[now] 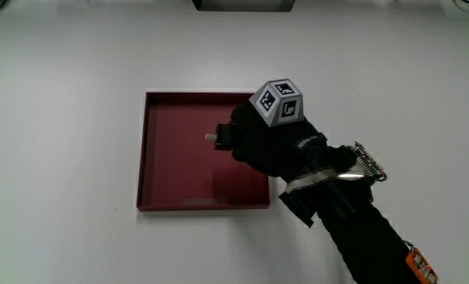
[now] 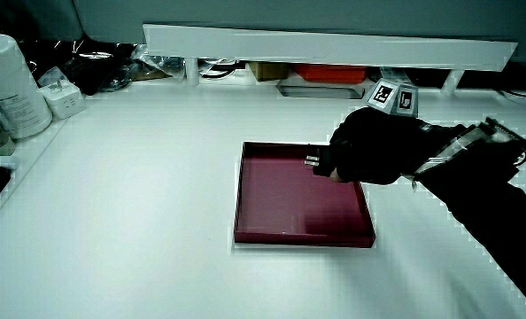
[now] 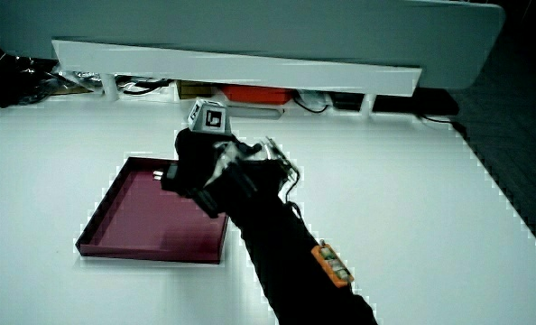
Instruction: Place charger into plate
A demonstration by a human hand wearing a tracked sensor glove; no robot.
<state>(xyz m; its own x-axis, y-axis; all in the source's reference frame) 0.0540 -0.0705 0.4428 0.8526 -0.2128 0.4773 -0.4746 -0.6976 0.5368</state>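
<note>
Table (image 1: 76, 95) around the plate (image 1: 171, 170) lies bare. Hand (image 1: 258, 138) grips the charger (image 1: 219, 138) over the plate's three o'clock part; its prongs point toward nine o'clock, long axis three-to-nine.

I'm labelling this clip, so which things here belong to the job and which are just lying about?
Part of the job:
- small dark charger with metal prongs, held in the black-gloved hand
- shallow square dark-red plate, under the hand

Just lying about:
- white cylindrical container at the table's edge
- small white plug adapter beside it
</note>
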